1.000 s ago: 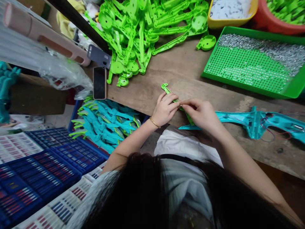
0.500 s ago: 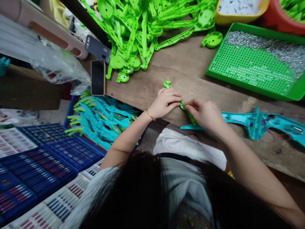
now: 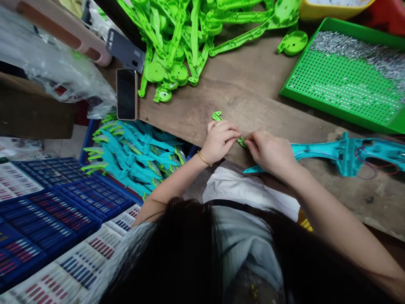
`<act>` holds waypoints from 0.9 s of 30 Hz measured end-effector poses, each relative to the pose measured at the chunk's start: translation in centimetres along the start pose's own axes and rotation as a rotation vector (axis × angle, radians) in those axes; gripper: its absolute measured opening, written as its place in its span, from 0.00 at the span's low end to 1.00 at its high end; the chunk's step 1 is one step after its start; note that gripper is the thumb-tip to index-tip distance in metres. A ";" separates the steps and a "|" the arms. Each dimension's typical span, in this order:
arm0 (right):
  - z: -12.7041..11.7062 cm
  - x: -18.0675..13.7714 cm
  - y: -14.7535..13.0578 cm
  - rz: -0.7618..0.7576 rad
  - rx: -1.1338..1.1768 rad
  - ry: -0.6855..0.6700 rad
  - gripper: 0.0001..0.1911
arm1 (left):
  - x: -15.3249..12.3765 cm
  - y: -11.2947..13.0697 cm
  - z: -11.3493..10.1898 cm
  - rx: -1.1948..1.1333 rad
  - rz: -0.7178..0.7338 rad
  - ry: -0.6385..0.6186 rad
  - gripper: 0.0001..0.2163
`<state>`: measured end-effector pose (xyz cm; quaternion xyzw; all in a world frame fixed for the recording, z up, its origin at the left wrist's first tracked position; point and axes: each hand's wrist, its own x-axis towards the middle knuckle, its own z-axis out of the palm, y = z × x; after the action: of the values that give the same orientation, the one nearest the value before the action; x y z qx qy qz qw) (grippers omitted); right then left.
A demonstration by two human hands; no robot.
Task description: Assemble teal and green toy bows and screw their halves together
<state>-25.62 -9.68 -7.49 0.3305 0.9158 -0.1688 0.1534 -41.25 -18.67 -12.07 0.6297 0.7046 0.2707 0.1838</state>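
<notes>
A slim bright-green plastic part with a hooked end (image 3: 217,115) lies at the table's front edge, partly covered by my hands. My left hand (image 3: 220,140), with a gold bangle at the wrist, is closed on it, thumb and fingers around its middle. My right hand (image 3: 271,153) is pinched at the short green stretch (image 3: 242,142) showing between the hands; what its fingertips hold, if anything, is too small to make out. Under and beyond my right wrist lies a turquoise plastic shell (image 3: 348,154) with thin wires, its pointed tip poking out on the near side.
Long green plastic parts (image 3: 177,46) are heaped at the back. At right stands a green perforated tray (image 3: 341,84) of small metal pieces, with a yellow container (image 3: 332,12) behind it. A phone (image 3: 127,93) lies at left, above a crate of turquoise-and-green pieces (image 3: 133,152).
The view has shifted slightly. My hands stay close together at the green part, and my right hand now covers the green stretch that showed below it.
</notes>
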 end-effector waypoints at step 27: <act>-0.9 0.5 -0.6 0.153 0.079 -0.122 0.18 | -0.4 -0.2 0.5 0.016 -0.019 -0.002 0.10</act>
<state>-26.56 -9.42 -6.75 0.3943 0.8696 -0.2123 0.2080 -41.05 -19.01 -12.58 0.6246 0.7126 0.2627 0.1819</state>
